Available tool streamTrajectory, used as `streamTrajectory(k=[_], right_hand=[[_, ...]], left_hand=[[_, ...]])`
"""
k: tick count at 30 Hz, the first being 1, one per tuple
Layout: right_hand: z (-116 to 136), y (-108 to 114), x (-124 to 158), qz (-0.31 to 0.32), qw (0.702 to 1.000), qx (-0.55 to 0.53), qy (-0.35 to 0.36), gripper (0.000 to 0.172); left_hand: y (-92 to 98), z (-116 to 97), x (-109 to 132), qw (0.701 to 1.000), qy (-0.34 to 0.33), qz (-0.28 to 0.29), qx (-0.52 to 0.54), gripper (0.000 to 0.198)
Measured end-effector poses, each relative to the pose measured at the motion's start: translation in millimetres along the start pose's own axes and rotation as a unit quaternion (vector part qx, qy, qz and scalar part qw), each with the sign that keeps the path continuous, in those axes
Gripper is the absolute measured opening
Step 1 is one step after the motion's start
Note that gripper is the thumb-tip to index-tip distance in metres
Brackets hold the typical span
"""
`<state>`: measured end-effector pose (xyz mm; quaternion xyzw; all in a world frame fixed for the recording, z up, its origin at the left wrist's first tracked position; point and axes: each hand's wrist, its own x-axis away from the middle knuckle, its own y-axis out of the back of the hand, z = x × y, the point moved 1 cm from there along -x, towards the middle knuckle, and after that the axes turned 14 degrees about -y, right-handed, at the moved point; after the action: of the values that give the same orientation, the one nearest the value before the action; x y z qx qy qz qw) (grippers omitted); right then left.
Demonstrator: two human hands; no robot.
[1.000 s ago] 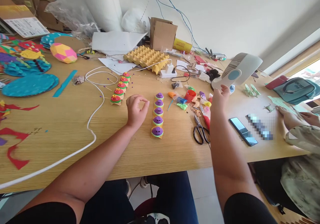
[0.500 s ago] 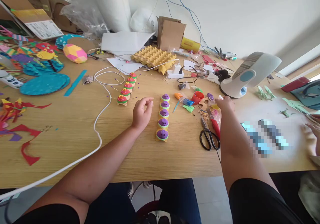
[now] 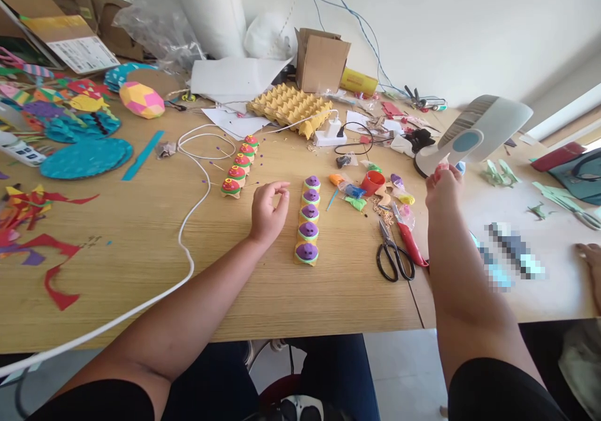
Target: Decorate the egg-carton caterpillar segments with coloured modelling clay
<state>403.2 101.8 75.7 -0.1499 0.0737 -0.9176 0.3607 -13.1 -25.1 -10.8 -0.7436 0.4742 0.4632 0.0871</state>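
Note:
My left hand [image 3: 269, 211] rests on the table with fingers loosely curled and the thumb apart, holding nothing. Just right of it is an egg-carton strip [image 3: 308, 230] with purple clay caps, green rims and small dark face marks. A second egg-carton strip [image 3: 237, 173], with red and green clay and yellow rings, lies beyond my left hand. My right hand [image 3: 444, 186] is raised in front of the white fan [image 3: 488, 129], its fingers closed on a small clear packet [image 3: 441, 169] with pinkish-red contents. Part of that packet is hidden by the fingers.
Black-handled scissors [image 3: 394, 261] and a red-handled cutter [image 3: 409, 239] lie left of my right forearm. Behind them are a red cup [image 3: 372, 183] and several clay packets. A yellow egg tray [image 3: 291, 109] and white cable [image 3: 188, 245] lie farther left. Another person's hand [image 3: 590, 267] is at the right edge.
My right hand has moved right and slightly up, away from the clay packets, and the pinkish-red packet now shows in it. My left hand has stayed put. The other person's hand has shifted.

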Motion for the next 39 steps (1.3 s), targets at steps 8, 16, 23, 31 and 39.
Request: streamTrajectory(k=[8, 16, 23, 31, 39], right_hand=[[-37, -16, 186, 0.344, 0.903, -0.077, -0.247, 0.028], [-115, -12, 222, 0.368, 0.926, 0.037, -0.072, 0.042], [-128, -6, 210, 0.365, 0.92, 0.144, -0.011, 0.05], [-127, -4, 212, 0.37, 0.897, 0.234, 0.055, 0.057], [-123, -6, 218, 0.378, 0.89, 0.241, 0.087, 0.055]], left_hand=[[2.8, -11, -3, 0.996, -0.092, 0.007, -0.02, 0.016], [6.8, -18, -3, 0.992, -0.117, 0.029, -0.033, 0.016], [9.2, -37, -1, 0.979, -0.188, 0.072, -0.014, 0.015], [11.3, -52, 2, 0.97, -0.202, 0.136, -0.009, 0.015], [9.8, -56, 5, 0.963, -0.217, 0.16, 0.008, 0.011]])
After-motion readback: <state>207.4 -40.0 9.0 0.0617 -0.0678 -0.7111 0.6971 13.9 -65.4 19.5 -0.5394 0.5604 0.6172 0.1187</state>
